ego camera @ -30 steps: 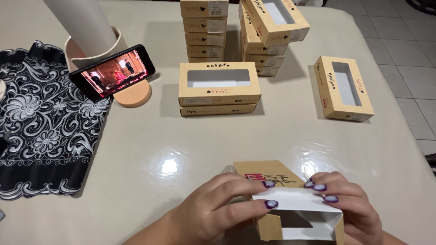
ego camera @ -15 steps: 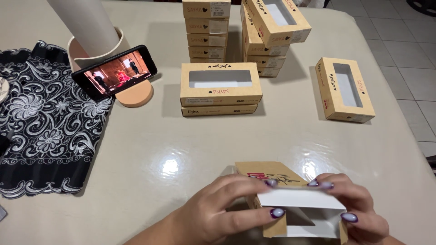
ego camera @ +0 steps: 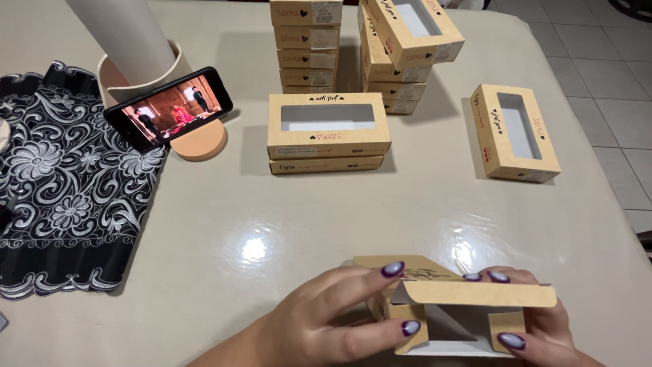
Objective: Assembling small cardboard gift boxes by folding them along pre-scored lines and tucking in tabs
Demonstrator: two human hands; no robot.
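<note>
A brown cardboard box (ego camera: 468, 295) with an open end flap lies at the near edge of the table, its white inside facing me. My left hand (ego camera: 326, 319) grips its left side, thumb and forefinger around the corner. My right hand (ego camera: 536, 326) holds its right side, with fingertips over the top edge and on the lower right flap. The long top flap stands raised across the box's opening.
Two windowed brown boxes (ego camera: 328, 132) are stacked at the table's middle, another (ego camera: 515, 131) lies at the right, and taller stacks (ego camera: 305, 41) (ego camera: 401, 51) stand behind. A phone (ego camera: 170, 107) leans on a peach stand with a white roll. A black patterned cloth (ego camera: 61, 183) lies left.
The box's top flap has swung up and now lies across the open end. My fingers shifted from the top panel to the box's sides and corners.
</note>
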